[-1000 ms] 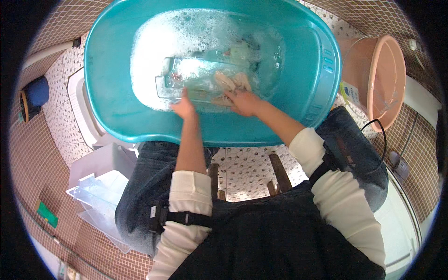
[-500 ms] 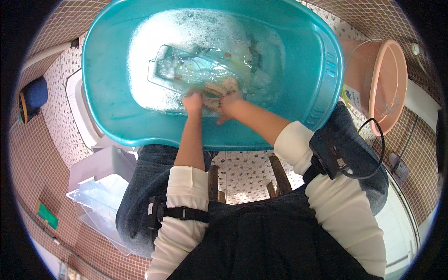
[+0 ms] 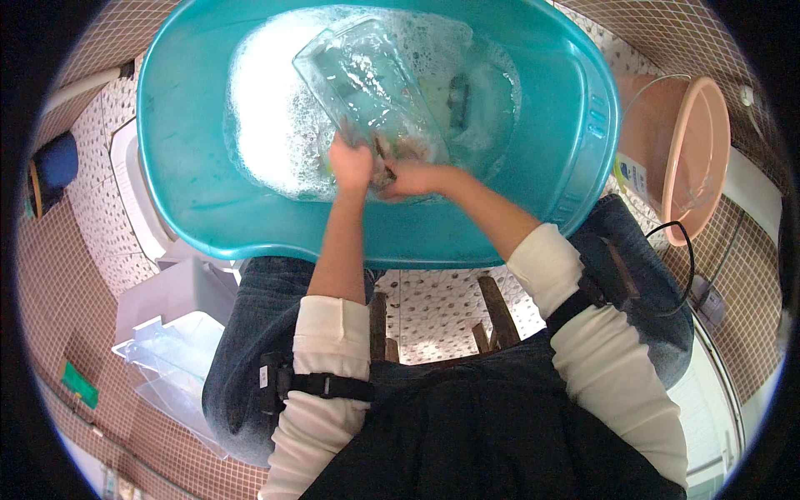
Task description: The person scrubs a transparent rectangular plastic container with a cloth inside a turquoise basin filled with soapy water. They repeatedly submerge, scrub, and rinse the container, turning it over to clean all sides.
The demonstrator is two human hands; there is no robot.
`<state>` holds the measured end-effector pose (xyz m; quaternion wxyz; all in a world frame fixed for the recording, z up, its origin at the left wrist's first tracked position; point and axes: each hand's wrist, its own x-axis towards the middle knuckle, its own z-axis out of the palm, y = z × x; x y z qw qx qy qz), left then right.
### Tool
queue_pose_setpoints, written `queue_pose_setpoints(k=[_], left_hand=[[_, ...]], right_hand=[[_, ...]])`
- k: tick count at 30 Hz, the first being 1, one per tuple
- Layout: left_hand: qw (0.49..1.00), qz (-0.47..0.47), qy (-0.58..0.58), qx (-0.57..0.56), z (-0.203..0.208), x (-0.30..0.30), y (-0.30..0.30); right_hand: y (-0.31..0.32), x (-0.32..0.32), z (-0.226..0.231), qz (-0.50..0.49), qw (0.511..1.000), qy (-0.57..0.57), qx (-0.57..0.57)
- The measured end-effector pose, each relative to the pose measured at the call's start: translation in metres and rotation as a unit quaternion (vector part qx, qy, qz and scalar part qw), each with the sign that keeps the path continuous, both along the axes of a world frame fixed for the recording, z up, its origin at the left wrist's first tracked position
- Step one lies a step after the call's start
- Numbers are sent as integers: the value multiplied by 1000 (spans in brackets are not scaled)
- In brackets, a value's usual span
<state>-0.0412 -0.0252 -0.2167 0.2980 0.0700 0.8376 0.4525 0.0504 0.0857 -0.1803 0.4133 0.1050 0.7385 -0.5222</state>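
A clear, box-shaped plastic container (image 3: 367, 75) lies tilted in the soapy water of a large teal tub (image 3: 212, 221). My left hand (image 3: 352, 164) is closed around the container's near edge, its thumb on top. Just to its right, my right hand (image 3: 417, 178) grips a wet beige-brown cloth (image 3: 382, 173) against the same near end. Part of the cloth and the right fingertips are hidden by glare and water. Thick white foam (image 3: 267, 100) covers the left side of the water, and a dark object (image 3: 459, 100) shows under the surface on the right.
To the right stands a peach bucket (image 3: 698, 158) with a wire handle. Clear plastic bins (image 3: 179, 350) and a grey bin (image 3: 175, 292) are by my left knee. A white floor basin (image 3: 133, 183) lies beyond them. Wooden stool legs (image 3: 498, 312) show between my knees.
The container has turned from lying crosswise to pointing away from me, and its far end has risen out of the foam. Both hands stay at its near side; my right forearm has shifted slightly.
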Motion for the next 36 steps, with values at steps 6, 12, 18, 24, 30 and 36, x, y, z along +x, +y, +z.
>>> queue_pose_setpoints(k=[6, 12, 18, 24, 30, 36], left_hand=[[993, -79, 74, -52, 26, -7, 2], [973, -128, 192, -31, 51, -14, 12], [979, -69, 193, 1, 36, -7, 9], [976, -51, 207, 35, 25, 5, 8], [970, -83, 227, -9, 35, 10, 19], [957, -115, 265, -30, 32, 14, 18]], right_hand=[[5, -5, 44, 135, 983, 73, 101], [22, -13, 50, 28, 893, 247, 376], [-35, 4, -4, 48, 916, 175, 359], [-69, 4, -10, 111, 935, 60, 332], [-68, -2, -21, 1, 966, -28, 256], [-50, 9, -12, -11, 988, -11, 153]])
